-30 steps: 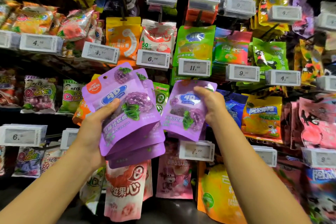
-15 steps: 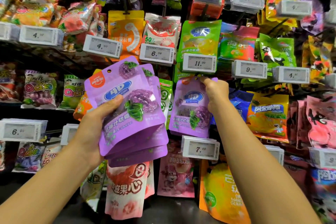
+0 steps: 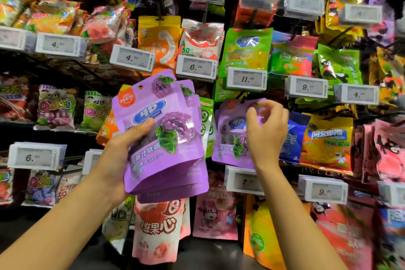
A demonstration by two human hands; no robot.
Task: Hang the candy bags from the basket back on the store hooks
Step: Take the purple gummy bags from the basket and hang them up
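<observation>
L hand (image 3: 114, 160) gripping stack of purple candy bags (image 3: 162, 138), R hand (image 3: 266, 136) fingers loose, released, beside hung purple bag (image 3: 230, 136) on hook (image 3: 243, 99)

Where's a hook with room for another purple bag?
Best bet: the hook under the 11.99 tag, where one purple bag hangs beside the right hand. Dark gaps border the 6-something tag lower left. Elsewhere bags overlap. The left hand holds the purple stack.

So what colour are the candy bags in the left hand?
Purple candy bags, left hand, head view.
</observation>
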